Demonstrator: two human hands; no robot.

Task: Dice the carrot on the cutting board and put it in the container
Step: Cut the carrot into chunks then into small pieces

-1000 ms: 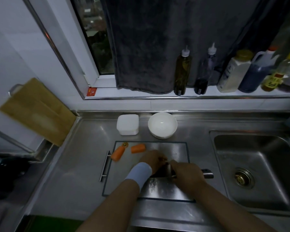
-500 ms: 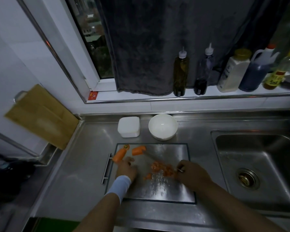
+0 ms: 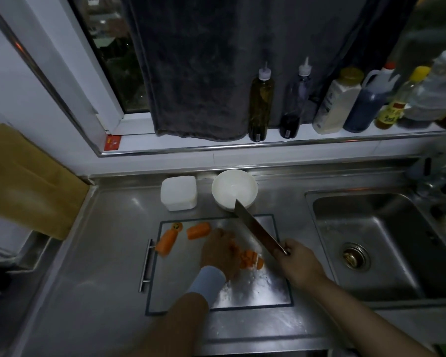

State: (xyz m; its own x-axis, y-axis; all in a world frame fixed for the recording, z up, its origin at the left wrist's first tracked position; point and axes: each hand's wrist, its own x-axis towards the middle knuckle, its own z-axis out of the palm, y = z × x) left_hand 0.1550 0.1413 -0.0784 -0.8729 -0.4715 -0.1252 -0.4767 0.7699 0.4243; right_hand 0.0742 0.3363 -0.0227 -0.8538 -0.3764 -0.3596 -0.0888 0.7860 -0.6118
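Note:
A steel cutting board (image 3: 255,289) lies on the counter. Two whole carrot chunks (image 3: 166,240) (image 3: 198,230) and a small carrot end (image 3: 177,226) rest at its far left. A heap of diced carrot (image 3: 249,258) sits mid-board. My left hand (image 3: 220,252), a pale wristband on its wrist, rests on the left side of the heap and hides part of it. My right hand (image 3: 295,261) grips the handle of a knife (image 3: 256,229), whose blade is lifted and points toward the white bowl (image 3: 234,189). A white lidded container (image 3: 178,193) stands left of the bowl.
A steel sink (image 3: 371,243) with a drain lies to the right. Several bottles (image 3: 262,104) line the window ledge under a dark hanging cloth (image 3: 216,73). A brown paper bag (image 3: 23,181) leans at the left wall. The board's handle (image 3: 146,265) sticks out on its left.
My left hand moved right from the carrot chunks onto the diced heap. My right hand lifted the knife, so the blade now angles up toward the bowl.

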